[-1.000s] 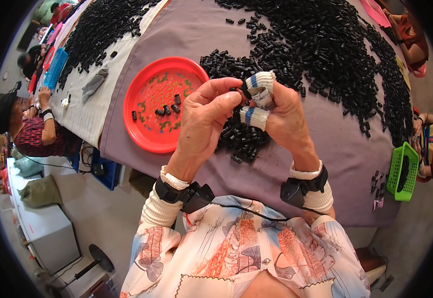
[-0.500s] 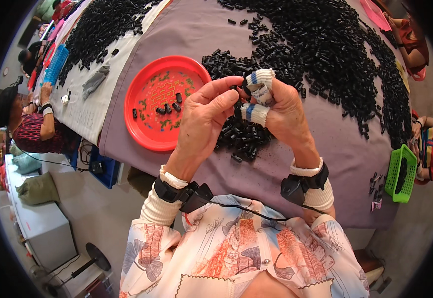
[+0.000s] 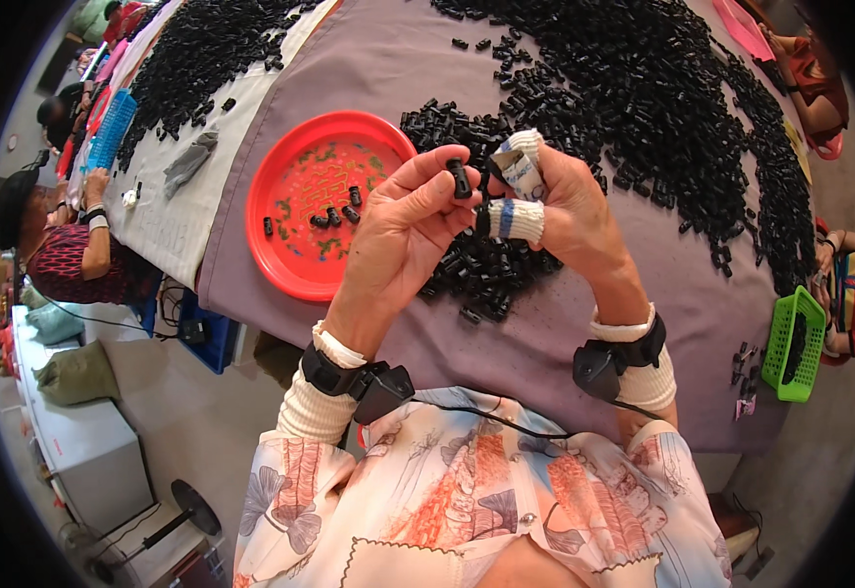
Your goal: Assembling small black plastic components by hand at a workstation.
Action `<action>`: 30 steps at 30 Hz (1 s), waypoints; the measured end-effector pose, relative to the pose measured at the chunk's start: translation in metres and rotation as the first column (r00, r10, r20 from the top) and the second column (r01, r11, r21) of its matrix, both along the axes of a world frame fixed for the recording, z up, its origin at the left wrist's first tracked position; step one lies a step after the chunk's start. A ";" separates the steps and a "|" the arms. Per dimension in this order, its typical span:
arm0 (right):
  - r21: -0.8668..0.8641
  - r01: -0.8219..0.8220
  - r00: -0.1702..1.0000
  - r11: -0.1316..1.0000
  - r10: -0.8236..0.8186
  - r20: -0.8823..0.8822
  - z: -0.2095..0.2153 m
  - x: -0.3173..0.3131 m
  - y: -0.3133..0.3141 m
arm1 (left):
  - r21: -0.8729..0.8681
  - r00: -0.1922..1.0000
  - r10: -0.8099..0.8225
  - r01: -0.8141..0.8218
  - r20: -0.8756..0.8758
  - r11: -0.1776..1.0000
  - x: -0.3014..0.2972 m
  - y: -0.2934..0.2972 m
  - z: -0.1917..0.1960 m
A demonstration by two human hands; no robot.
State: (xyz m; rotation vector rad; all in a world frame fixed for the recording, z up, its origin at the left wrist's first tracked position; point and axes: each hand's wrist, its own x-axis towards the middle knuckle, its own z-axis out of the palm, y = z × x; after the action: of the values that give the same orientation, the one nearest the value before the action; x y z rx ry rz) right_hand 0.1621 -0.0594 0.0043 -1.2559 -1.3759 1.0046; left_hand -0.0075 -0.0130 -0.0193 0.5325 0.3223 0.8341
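Note:
My left hand (image 3: pixel 403 225) pinches a small black ribbed plastic piece (image 3: pixel 458 178) between thumb and fingers, holding it roughly upright. Close on its right is my right hand (image 3: pixel 569 206), its thumb and forefinger wrapped in white knit covers with blue stripes. Those fingers are bent toward the piece; their tips look dark, and whatever they grip is hard to make out. Under both hands lies a heap of similar black pieces (image 3: pixel 486 279). To the left, a round red tray (image 3: pixel 275 260) with a printed pattern carries several of these pieces.
A far larger pile of black pieces (image 3: pixel 633 108) spreads across the purple cloth (image 3: pixel 349 59). At the right edge stands a green basket (image 3: pixel 805 367). People sit along both sides, one near a blue basket (image 3: pixel 111 127). A black cable (image 3: pixel 486 416) runs between my wrist straps.
My right hand has drawn a little to the right, away from my left. The black piece in my left fingers now shows clearly, where before it was mostly hidden.

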 end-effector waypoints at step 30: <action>-0.100 -0.187 0.951 0.977 0.206 0.233 -0.002 0.005 0.015 | -0.008 0.998 -0.055 0.055 -0.016 0.998 0.004 0.003 -0.001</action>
State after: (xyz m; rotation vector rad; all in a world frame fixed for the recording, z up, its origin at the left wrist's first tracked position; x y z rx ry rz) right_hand 0.1672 -0.0441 0.0026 -1.3527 -1.6919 1.0745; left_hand -0.0040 -0.0102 -0.0205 0.5393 0.3235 0.7755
